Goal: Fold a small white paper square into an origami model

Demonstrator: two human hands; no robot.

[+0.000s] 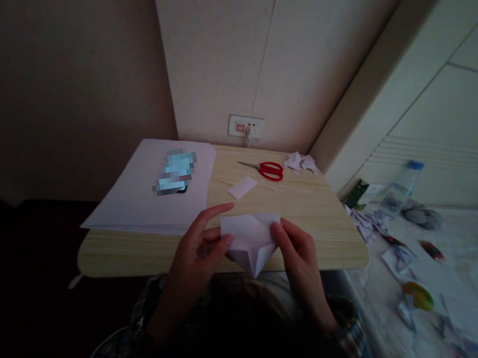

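A partly folded sheet of white paper [251, 235] is held over the near edge of the small wooden table, its folded point facing me. My left hand [199, 243] grips the left edge with the thumb on top, while its index finger stretches out above the paper. On the other side, my right hand [296, 249] pinches the right corner between thumb and fingers. Just beyond the paper lies a small white paper rectangle [242, 187]. Red-handled scissors [267, 169] rest farther back, blades pointing left.
Large white sheets [130, 185] cover the table's left part, with a blurred-out phone [176, 171] on them. Folded paper pieces [300, 162] sit at the back right. A wall socket [246, 125] holds a plug. Right of the table, a bottle [405, 185] and more folded papers [368, 223] lie about.
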